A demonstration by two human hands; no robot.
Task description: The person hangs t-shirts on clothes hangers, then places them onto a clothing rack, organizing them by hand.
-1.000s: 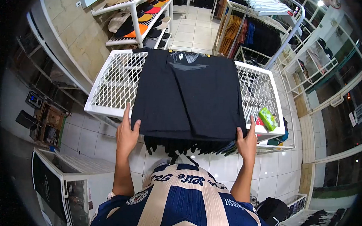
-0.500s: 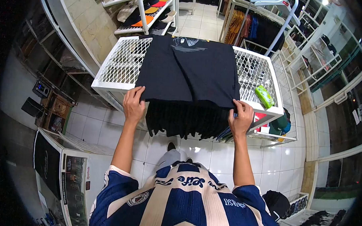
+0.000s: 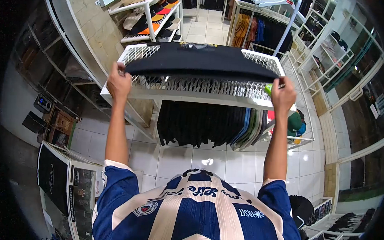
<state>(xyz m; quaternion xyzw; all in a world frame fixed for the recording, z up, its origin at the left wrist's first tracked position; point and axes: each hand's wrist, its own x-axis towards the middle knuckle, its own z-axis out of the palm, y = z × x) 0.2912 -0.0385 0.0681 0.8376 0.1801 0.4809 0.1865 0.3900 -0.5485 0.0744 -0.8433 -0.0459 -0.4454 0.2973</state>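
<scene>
A black T-shirt (image 3: 202, 61) is stretched between my two hands, its near edge lifted off the white mesh-topped rack (image 3: 193, 96). The shirt's far part, with a print near its end, still lies over the back of the mesh. My left hand (image 3: 119, 81) is closed on the near left corner. My right hand (image 3: 283, 95) grips the near right corner. Just left of my right hand, a bright green packet (image 3: 268, 89) rests on the mesh, partly covered. Dark garments (image 3: 196, 124) hang in a row beneath the rack top.
Caps line a white shelf (image 3: 151, 27) at the back left. Another clothes rack (image 3: 263, 29) stands at the back right. A glass door (image 3: 366, 96) is on the right. A display case (image 3: 77, 192) stands at the near left.
Both hands have lifted the shirt's near edge, moved forward and spread farther apart. The mesh and hangers beneath are now exposed, and the packet is partly hidden.
</scene>
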